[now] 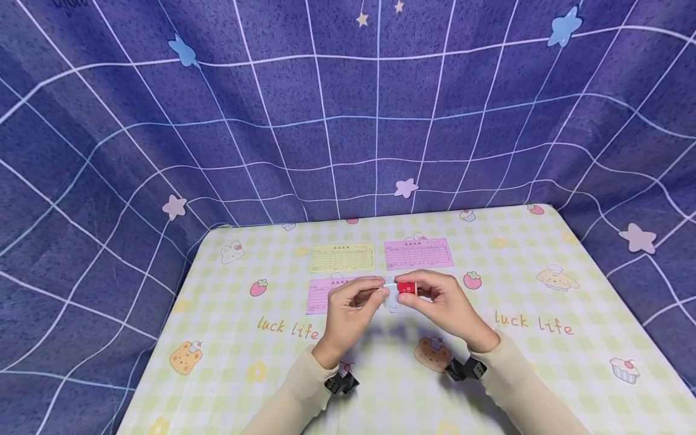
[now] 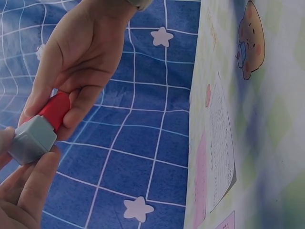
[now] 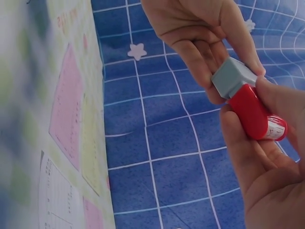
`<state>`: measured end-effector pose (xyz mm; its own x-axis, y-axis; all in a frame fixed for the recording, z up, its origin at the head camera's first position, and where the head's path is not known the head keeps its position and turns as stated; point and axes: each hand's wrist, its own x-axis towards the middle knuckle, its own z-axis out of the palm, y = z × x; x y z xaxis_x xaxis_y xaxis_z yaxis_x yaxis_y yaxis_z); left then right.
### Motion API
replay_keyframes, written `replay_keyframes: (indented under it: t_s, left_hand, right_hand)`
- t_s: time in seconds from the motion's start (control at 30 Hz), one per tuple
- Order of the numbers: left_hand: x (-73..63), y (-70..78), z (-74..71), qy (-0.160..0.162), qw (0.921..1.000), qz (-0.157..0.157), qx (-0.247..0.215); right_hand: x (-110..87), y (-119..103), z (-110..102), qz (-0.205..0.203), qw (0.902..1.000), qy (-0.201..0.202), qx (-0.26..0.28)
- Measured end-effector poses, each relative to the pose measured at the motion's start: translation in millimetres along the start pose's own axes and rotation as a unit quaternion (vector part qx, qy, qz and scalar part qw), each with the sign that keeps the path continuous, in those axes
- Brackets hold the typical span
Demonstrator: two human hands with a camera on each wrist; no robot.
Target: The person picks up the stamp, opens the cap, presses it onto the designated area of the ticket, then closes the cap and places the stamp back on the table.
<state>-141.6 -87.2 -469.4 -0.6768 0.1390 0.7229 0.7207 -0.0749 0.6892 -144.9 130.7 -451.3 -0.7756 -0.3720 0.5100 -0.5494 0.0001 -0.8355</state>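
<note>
Block (image 3: 230, 78), grey, touches red piece (image 3: 250, 113); left hand (image 1: 350, 311) pinches former, right hand (image 1: 450, 307) latter; yellow slip (image 1: 342, 258) lies at hands' ten o'clock.

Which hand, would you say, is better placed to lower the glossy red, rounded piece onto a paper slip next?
Probably the right hand: it already grips the glossy red, rounded piece, while the left hand holds the pale grey-blue, squared block at that piece's end.

Free passage along left and right edges of green-and-white checked tabletop (image 1: 217, 329), blue grid-patterned fabric curtain (image 1: 348, 139) walling far edge, left hand (image 1: 350, 311), right hand (image 1: 446, 302) and red-and-grey plastic block (image 3: 245, 101) obstructing above middle
</note>
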Motion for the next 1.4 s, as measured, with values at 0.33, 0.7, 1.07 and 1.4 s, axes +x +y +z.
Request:
replay_keyframes:
  t_s: [0.33, 0.7, 1.07, 1.4]
  left_hand:
    - [0.5, -0.9, -2.0, -0.008, 1.0000, -0.002, -0.003]
    - [1.3, 2.9, -1.2, 0.004, 0.9999, -0.004, 0.014]
    - [3.3, 4.2, -4.5, -0.017, 0.9992, -0.002, 0.037]
    - [2.6, 0.5, -3.3, -0.010, 0.9995, -0.003, 0.029]
  right_hand:
    - [0.2, 0.3, 2.4, 0.011, 0.9999, 0.009, 0.003]
    - [0.5, 0.2, 4.0, 0.012, 0.9998, 0.013, 0.001]
    - [-0.4, 1.2, 1.9, 0.004, 1.0000, 0.002, -0.003]
    - [0.0, 0.6, 2.8, 0.012, 0.9998, 0.011, -0.009]
